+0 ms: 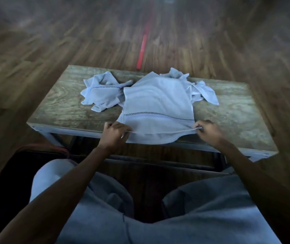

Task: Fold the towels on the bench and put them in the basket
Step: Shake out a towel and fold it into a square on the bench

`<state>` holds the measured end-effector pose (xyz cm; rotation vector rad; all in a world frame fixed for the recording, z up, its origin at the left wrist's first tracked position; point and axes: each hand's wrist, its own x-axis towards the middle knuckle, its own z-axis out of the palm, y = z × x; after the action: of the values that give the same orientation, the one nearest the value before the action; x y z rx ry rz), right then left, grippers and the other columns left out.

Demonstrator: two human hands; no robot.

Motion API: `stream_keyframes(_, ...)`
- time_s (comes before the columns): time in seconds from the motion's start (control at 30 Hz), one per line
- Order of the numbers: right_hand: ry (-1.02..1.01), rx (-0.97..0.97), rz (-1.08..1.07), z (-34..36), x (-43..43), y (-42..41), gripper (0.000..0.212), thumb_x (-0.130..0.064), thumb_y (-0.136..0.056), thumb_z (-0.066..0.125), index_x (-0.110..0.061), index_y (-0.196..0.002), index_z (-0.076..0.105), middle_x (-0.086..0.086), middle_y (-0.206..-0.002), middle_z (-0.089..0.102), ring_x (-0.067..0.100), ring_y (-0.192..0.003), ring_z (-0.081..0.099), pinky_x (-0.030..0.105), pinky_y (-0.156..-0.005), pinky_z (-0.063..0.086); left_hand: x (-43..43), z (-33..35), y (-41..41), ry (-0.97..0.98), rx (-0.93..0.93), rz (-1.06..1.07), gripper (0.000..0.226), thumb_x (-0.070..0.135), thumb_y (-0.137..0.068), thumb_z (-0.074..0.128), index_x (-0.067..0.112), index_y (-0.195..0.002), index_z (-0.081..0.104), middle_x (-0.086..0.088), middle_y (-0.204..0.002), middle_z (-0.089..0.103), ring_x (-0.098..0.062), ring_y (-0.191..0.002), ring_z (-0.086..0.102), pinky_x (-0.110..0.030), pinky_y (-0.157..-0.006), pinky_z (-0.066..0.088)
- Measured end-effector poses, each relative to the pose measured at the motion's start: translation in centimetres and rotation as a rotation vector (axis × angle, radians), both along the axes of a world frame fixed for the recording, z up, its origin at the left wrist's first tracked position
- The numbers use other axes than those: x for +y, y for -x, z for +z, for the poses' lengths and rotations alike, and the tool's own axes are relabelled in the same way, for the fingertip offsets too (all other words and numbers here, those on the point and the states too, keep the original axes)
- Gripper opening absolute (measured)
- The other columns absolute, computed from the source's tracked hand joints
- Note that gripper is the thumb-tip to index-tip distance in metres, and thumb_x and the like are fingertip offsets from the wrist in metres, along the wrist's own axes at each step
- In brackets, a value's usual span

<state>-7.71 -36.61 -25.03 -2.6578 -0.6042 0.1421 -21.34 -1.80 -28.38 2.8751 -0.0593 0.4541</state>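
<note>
Left hand [115, 133] and right hand [208, 132] are each pinching a near corner of the spread towel [156, 103], likely tensioning the hem for a fold. It's lying mid-bench [232, 117], overhanging the near edge; crumpled towels [100, 93] are waiting behind. Basket isn't identifiable.

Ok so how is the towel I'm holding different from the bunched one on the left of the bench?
The held towel lies spread nearly flat; the left towel is crumpled. The held towel's near edge droops over the bench front; the left towel sits wholly on it. The left hand and right hand pinch the held towel's corners; neither touches the left towel. Both are pale with a dark checked stripe.
</note>
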Motion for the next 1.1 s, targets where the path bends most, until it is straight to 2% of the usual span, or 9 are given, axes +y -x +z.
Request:
stream_keyframes(0.1, 0.051, 0.049, 0.027, -0.9, -0.7, 0.8, 0.016, -0.011, -0.086, 0.06, -0.018, -0.099, 0.067, 0.003, -0.103, 0.068, 0.026, -0.098, 0.061, 0.035, -0.09, 0.038, 0.1, -0.8, 0.3, 0.034, 0.016, 0.012, 0.022, 0.034, -0.08, 0.047, 0.028, -0.086, 0.067, 0.009, -0.089, 0.07, -0.018, -0.09, 0.064, -0.035, -0.076, 0.028)
stream_keyframes(0.17, 0.071, 0.001, 0.039, -1.3, -0.8, 1.0, 0.017, -0.017, -0.087, 0.061, -0.02, -0.103, 0.064, 0.0, -0.108, 0.065, 0.026, -0.101, 0.059, 0.034, -0.092, 0.03, -0.2, -1.0, 0.5, 0.061, 0.019, 0.021, 0.022, 0.036, -0.078, 0.05, 0.028, -0.09, 0.067, 0.01, -0.095, 0.069, -0.018, -0.094, 0.063, -0.039, -0.079, 0.033)
stream_keyframes(0.27, 0.168, -0.213, 0.093, -1.6, -0.3, 1.6, 0.027, -0.025, -0.081, 0.068, -0.019, -0.107, 0.064, 0.003, -0.108, 0.061, 0.027, -0.101, 0.059, 0.036, -0.087, 0.03, -0.8, -1.5, 1.1, -0.015, -0.009, -0.007, 0.033, 0.044, -0.074, 0.061, 0.023, -0.098, 0.066, 0.007, -0.102, 0.067, -0.019, -0.094, 0.061, -0.036, -0.081, 0.031)
stream_keyframes(0.37, 0.237, -0.422, 0.242, -1.6, 1.1, 2.4, 0.033, -0.032, -0.073, 0.076, -0.016, -0.1, 0.066, 0.005, -0.1, 0.063, 0.028, -0.097, 0.06, 0.036, -0.081, 0.037, -1.4, -2.4, 1.2, -0.117, -0.058, -0.046, 0.054, 0.048, -0.065, 0.077, 0.018, -0.107, 0.061, 0.001, -0.107, 0.064, -0.02, -0.097, 0.055, -0.037, -0.083, 0.03)
stream_keyframes(0.5, 0.248, -0.706, 0.486, -1.9, 4.8, 4.0, 0.021, -0.034, -0.073, 0.066, -0.015, -0.078, 0.059, 0.004, -0.08, 0.057, 0.026, -0.076, 0.055, 0.036, -0.068, 0.033, -2.5, -2.7, 0.9, -0.199, -0.212, -0.073, 0.05, 0.056, -0.077, 0.062, 0.015, -0.104, 0.053, -0.003, -0.106, 0.059, -0.02, -0.098, 0.048, -0.038, -0.083, 0.03)
stream_keyframes(0.63, 0.471, -0.718, 0.575, -2.7, 7.7, 5.6, 0.036, -0.045, -0.07, 0.063, -0.013, -0.085, 0.056, 0.005, -0.083, 0.055, 0.024, -0.077, 0.052, 0.035, -0.066, 0.03, -5.3, -2.8, 0.5, -0.19, -0.312, -0.175, 0.041, 0.05, -0.073, 0.068, 0.019, -0.097, 0.056, -0.001, -0.1, 0.061, -0.018, -0.095, 0.051, -0.038, -0.08, 0.029)
stream_keyframes(0.7, 0.496, -0.708, 0.533, -2.9, 8.1, 5.5, 0.032, -0.038, -0.067, 0.064, -0.013, -0.084, 0.053, 0.005, -0.08, 0.054, 0.025, -0.076, 0.051, 0.036, -0.065, 0.03, -7.1, -3.0, 0.0, -0.186, -0.306, -0.158, 0.038, 0.048, -0.073, 0.069, 0.021, -0.096, 0.055, 0.0, -0.096, 0.061, -0.018, -0.091, 0.052, -0.038, -0.078, 0.029)
stream_keyframes(0.9, 0.255, -0.741, 0.466, -2.9, 8.0, 4.5, 0.005, -0.019, -0.076, 0.058, -0.015, -0.073, 0.057, 0.003, -0.072, 0.054, 0.024, -0.069, 0.051, 0.035, -0.06, 0.026, -10.5, -2.7, -2.1, -0.152, -0.292, -0.069, 0.015, 0.035, -0.081, 0.063, 0.021, -0.079, 0.064, 0.006, -0.079, 0.062, -0.016, -0.085, 0.054, -0.036, -0.075, 0.028)
stream_keyframes(1.1, 0.182, -0.683, 0.294, -3.2, 5.4, 3.4, 0.009, -0.015, -0.073, 0.056, -0.017, -0.078, 0.064, 0.0, -0.078, 0.06, 0.024, -0.071, 0.057, 0.035, -0.065, 0.028, -8.7, -2.5, -1.7, -0.098, -0.335, -0.098, 0.005, 0.021, -0.079, 0.067, 0.021, -0.084, 0.068, 0.006, -0.081, 0.065, -0.014, -0.089, 0.051, -0.037, -0.079, 0.026)
